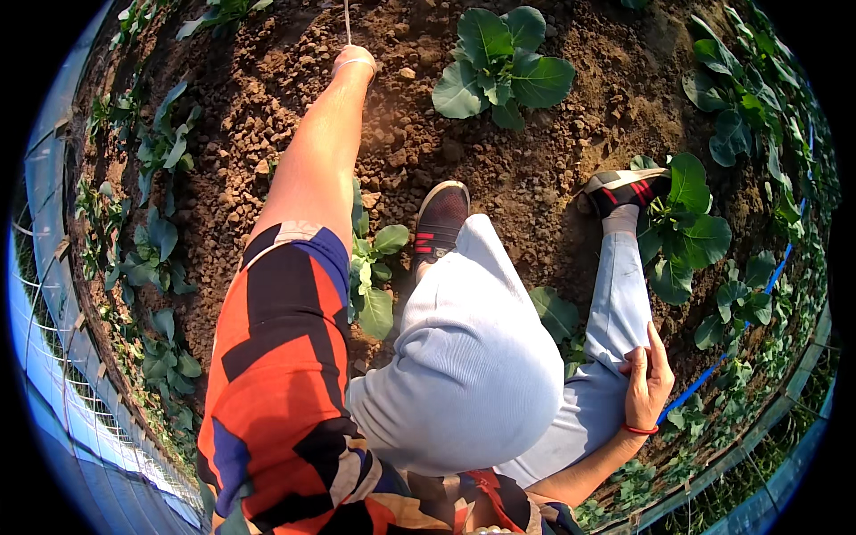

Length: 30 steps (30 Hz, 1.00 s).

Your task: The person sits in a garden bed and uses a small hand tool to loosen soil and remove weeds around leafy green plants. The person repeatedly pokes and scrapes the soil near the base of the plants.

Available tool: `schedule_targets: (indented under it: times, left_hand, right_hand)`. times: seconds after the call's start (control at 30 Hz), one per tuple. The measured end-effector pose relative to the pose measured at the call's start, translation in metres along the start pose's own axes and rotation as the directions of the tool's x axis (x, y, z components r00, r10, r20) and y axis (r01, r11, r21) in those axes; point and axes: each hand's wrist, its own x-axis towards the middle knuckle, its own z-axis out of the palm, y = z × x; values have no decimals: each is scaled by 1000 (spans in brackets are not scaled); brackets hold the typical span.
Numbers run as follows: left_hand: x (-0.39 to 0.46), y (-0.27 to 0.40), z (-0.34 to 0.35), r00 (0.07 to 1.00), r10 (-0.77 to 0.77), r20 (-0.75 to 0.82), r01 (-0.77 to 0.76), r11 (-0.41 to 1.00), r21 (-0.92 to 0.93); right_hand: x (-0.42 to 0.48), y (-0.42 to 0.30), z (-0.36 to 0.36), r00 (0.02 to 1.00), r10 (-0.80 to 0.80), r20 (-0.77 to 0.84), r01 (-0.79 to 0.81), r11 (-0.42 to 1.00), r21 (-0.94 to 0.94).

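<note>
My left arm reaches far forward over the soil, and my left hand (352,61), with a pale band at the wrist, is closed around a thin rod (348,23). The rod runs out of the top of the view, so its far end is hidden. My right hand (649,388), a red band at its wrist, rests beside my bent right leg. Its index finger is extended, the other fingers are partly curled, and I see nothing in it. Ahead, a broad-leaved green plant (503,70), like a young cabbage, grows in crumbly brown soil (408,140).
A smaller plant (376,281) stands between my left arm and one shoe (441,221). My other shoe (628,190) touches a leafy plant (689,234). More plants (160,254) line the left. A blue hose or strip (695,388) runs along the right; blue sheeting (60,428) borders the left.
</note>
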Motion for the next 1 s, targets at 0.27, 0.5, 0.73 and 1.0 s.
schedule_targets:
  times: [0.27, 0.5, 0.73, 1.0]
  left_hand:
    - [-29, -1, 15, 1000, 24, 11, -24, 998, 63]
    - [-64, -19, 39, 993, 73, 90, -79, 995, 66]
    - [-123, -39, 34, 954, 210, 215, -223, 974, 37]
    - [-139, -73, 21, 926, 298, 233, -316, 948, 44]
  right_hand:
    - [1, 3, -1, 999, -38, 2, 38, 999, -8]
    - [-3, 6, 4, 998, -53, 21, 52, 996, 67]
    - [-5, 4, 7, 998, -62, 20, 61, 997, 44]
    - [-6, 4, 14, 998, -54, 26, 52, 996, 72]
